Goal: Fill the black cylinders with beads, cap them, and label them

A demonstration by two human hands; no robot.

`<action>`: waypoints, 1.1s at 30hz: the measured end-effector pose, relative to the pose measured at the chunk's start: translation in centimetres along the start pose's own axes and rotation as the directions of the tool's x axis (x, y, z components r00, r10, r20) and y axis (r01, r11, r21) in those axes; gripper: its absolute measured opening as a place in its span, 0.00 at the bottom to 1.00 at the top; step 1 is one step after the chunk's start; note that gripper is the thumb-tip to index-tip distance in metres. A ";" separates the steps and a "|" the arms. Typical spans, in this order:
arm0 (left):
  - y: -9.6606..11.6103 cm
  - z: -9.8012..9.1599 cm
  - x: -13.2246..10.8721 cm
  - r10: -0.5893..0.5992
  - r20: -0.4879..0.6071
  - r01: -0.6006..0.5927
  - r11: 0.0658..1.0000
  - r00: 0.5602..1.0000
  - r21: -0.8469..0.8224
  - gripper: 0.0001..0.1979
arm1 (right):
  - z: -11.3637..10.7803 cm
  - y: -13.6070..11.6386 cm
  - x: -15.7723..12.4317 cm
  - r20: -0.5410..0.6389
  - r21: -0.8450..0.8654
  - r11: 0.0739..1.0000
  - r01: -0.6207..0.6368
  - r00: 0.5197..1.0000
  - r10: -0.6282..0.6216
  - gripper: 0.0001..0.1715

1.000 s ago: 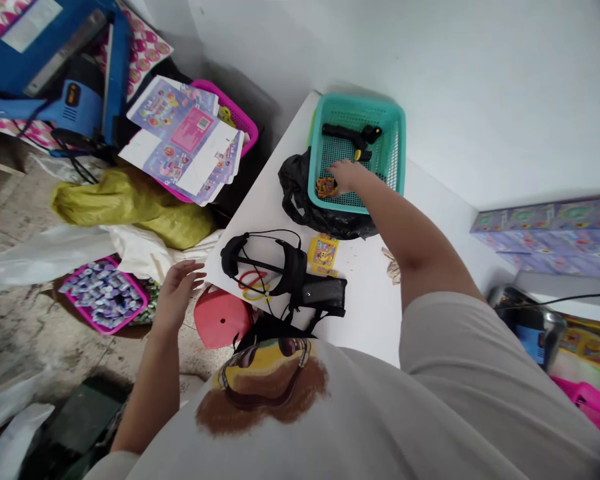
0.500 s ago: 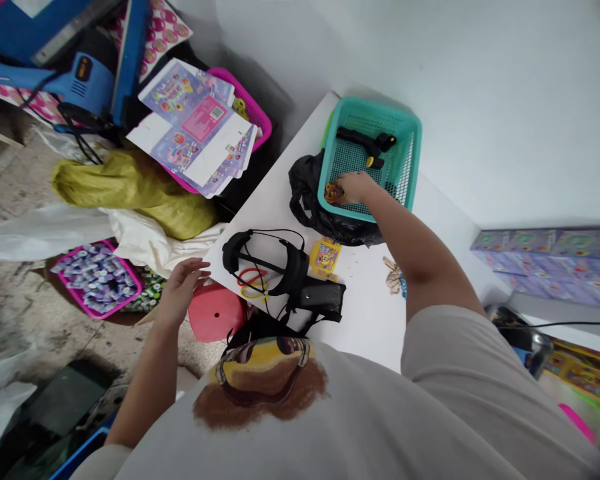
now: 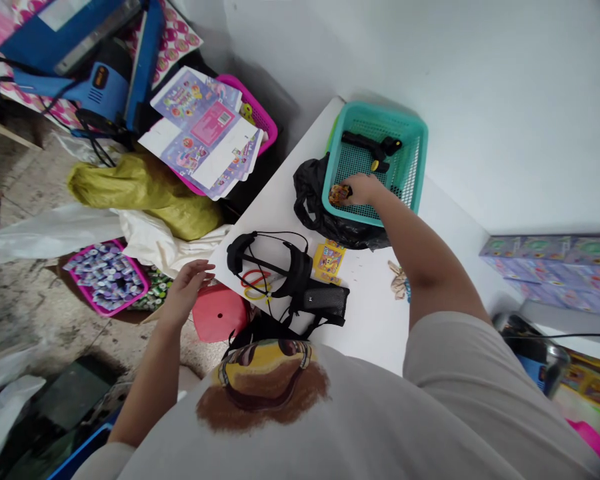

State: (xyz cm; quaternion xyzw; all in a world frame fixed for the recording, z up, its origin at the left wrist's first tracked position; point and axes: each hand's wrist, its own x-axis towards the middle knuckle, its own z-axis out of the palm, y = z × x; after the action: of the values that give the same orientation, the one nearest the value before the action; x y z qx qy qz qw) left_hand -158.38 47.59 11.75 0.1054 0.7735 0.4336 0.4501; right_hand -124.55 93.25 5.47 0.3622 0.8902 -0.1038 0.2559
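Note:
My right hand [image 3: 363,189] reaches down into a teal plastic basket [image 3: 333,150] on the white table. Its fingers close on a small orange-brown patterned item [image 3: 338,195] at the basket's near left corner; the fingertips are partly hidden. Farther back in the basket lies a black device with a yellow-ended part [image 3: 370,143]. My left hand [image 3: 187,283] hangs beside the table's left edge, above a red stool [image 3: 220,313]. Its fingers are apart and nothing is in them.
On the table [image 3: 375,327] are a black bag [image 3: 307,190], a black head strap [image 3: 297,270], scissors [image 3: 258,291] and a yellow printed card [image 3: 329,260]. Printed cartons [image 3: 205,133] cover a pink basket [image 3: 260,120] at left. A heat gun [image 3: 97,87] lies beyond.
The view has shifted slightly, so everything sits a little farther right. My right hand stays in the basket, and the patterned item under its fingers looks slightly turned. My left hand has barely moved.

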 end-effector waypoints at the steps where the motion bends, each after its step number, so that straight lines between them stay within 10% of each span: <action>1: 0.1 0.0 -0.1 -0.006 0.006 0.006 1.000 1.000 0.004 0.24 | 0.1 0.0 0.0 -0.009 0.001 1.000 0.003 1.000 -0.003 0.42; 33: -0.4 -0.7 -1.9 -0.055 0.077 0.047 0.993 0.996 0.105 0.33 | 2.1 -0.9 0.6 -0.099 0.148 0.984 -0.096 0.989 0.112 0.28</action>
State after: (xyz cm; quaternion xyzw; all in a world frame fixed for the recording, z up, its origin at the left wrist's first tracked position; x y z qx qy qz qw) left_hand -157.80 45.92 12.78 0.1258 0.7787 0.3772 0.4853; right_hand -124.80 92.18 3.35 0.4307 0.8728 -0.1343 0.1865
